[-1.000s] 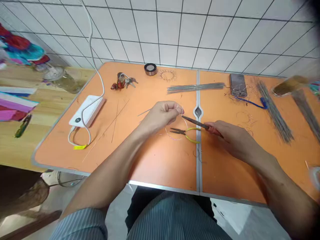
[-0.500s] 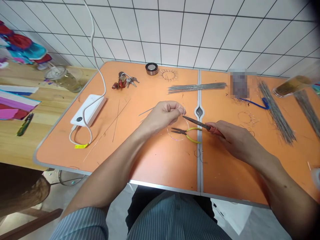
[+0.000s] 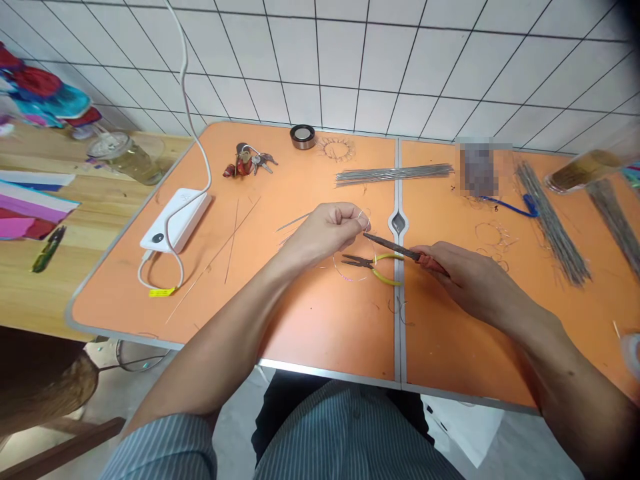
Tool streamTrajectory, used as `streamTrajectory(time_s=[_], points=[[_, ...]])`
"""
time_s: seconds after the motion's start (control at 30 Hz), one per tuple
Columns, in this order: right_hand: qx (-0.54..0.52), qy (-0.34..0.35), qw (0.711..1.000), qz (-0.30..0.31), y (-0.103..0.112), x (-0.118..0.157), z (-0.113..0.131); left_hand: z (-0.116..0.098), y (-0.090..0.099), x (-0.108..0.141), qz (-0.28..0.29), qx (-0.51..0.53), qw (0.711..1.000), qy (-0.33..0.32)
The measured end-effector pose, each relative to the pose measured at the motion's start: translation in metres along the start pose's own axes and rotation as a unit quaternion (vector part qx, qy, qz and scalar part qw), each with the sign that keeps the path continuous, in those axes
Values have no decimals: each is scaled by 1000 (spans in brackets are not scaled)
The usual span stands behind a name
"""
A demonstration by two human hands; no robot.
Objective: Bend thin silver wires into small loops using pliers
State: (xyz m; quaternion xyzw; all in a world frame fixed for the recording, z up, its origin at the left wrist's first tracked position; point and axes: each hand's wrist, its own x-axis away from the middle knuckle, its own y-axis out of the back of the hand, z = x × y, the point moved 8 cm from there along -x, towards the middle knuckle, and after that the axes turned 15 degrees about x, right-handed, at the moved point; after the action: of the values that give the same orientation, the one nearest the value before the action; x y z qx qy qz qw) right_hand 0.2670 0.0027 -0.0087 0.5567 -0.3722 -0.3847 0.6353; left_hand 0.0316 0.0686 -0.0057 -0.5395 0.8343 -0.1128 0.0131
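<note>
Pinched between the thumb and fingers of my left hand (image 3: pixel 336 229) is a thin wire loop (image 3: pixel 349 279), whose lower part hangs just above the orange table. My right hand (image 3: pixel 465 273) is closed round the red handle of a dark, long-nosed tool (image 3: pixel 393 245). The tool's tip lies beside my left fingertips, close to the wire; whether it touches the wire I cannot tell. Beneath the tool, yellow-handled pliers (image 3: pixel 385 274) lie on the table with their jaws slightly apart.
Bundles of straight wire (image 3: pixel 395 175) lie at the back and right. A white power bank (image 3: pixel 176 220) with a cable, keys (image 3: pixel 260 162) and a tape roll (image 3: pixel 303 137) are on the left half. A drink cup (image 3: pixel 583 172) stands at the back right.
The tool tip and the wire loop have shifted very slightly to the left. Both hands keep their holds.
</note>
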Motion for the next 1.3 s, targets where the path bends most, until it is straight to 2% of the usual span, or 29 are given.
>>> streamTrajectory(time_s=[0.23, 0.47, 0.8, 1.07, 1.3], points=[[4, 15, 1000, -17, 3, 1, 4, -1, 3, 2, -24, -66, 998, 6], [68, 33, 995, -60, 5, 2, 10, 1, 6, 4, -37, -101, 994, 16], [96, 34, 992, -74, 9, 2, 12, -2, 6, 2, -30, -107, 994, -19], [179, 16, 976, -121, 18, 2, 21, 7, 10, 1, -37, -54, 998, 15], [300, 28, 942, -148, 16, 3, 17, 22, 12, -1, -42, 14, 996, 71]])
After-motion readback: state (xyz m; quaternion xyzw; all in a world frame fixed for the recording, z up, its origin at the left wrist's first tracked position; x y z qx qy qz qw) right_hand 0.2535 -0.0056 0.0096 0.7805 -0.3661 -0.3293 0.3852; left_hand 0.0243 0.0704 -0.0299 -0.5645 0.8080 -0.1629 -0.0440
